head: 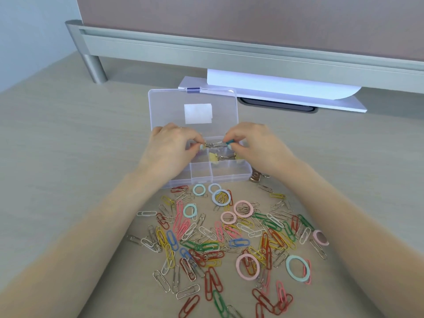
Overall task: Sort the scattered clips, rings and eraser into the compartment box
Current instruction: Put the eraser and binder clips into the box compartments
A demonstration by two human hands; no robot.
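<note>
Head view: two hands, eight rings.

tabletop: pale wood grain, filling the near and middle of the view.
screen: brownish panel standing across the far edge of the tabletop.
rail: grey metal bar along the foot of the screen, running left to right.
post: round grey leg at the far left, holding the rail just above the tabletop.
paper: white sheets lying flat under the rail, far right of centre, one curled at its right end.
slot: dark oval opening in the tabletop, partly under the paper.
wall: pale blue, far left.
</note>
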